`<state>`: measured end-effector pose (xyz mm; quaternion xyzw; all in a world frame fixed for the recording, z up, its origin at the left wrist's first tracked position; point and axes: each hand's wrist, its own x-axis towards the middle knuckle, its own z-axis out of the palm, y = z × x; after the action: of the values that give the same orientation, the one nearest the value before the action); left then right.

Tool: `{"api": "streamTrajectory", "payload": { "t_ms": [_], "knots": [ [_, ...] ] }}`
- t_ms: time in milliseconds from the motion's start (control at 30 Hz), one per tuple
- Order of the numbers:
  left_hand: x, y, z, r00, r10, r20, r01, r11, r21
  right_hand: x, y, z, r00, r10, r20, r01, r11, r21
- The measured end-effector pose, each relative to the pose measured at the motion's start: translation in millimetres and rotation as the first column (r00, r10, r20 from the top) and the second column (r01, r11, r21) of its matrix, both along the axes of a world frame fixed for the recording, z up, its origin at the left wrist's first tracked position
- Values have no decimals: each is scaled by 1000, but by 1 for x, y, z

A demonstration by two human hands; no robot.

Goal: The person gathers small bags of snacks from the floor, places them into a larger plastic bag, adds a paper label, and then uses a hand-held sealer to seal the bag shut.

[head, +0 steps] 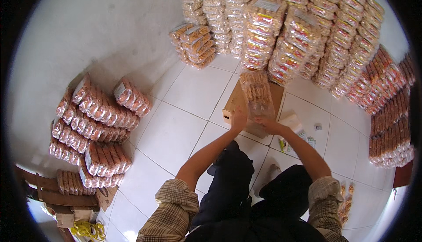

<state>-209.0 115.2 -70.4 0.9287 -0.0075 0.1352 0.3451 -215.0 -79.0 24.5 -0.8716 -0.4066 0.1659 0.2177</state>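
Observation:
A clear plastic bag of light-brown snacks [255,87] lies lengthwise on a closed cardboard box [233,98] standing on the floor in front of me. The near end of the bag is loose, unfilled plastic. My right hand [267,125] has its fingers closed on that near end. My left hand [238,120] is at the left side of the same end, over the box top; whether its fingers grip the plastic is hard to tell. The far end of the bag reaches the box's far edge, close to a tall stack of packed snacks [262,37].
Stacks of bagged snacks [343,41] line the far wall. Reddish-brown packs [105,110] are piled at left, darker packs [389,126] at right. Papers [298,138] and a small box [317,127] lie on the tiles. Yellow strapping [87,230] sits at lower left.

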Motion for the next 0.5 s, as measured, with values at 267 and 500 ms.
{"api": "streamTrajectory", "payload": {
  "t_ms": [267,500],
  "knots": [
    [-8,-141,132,760,-647,-64,586,724,-365,-72,-240,45,793,-589,154,509,780,364],
    [-24,-257,130,566,-815,-126,780,578,-240,-193,-390,-21,309,-896,-318,920,197,338]
  ]
}}
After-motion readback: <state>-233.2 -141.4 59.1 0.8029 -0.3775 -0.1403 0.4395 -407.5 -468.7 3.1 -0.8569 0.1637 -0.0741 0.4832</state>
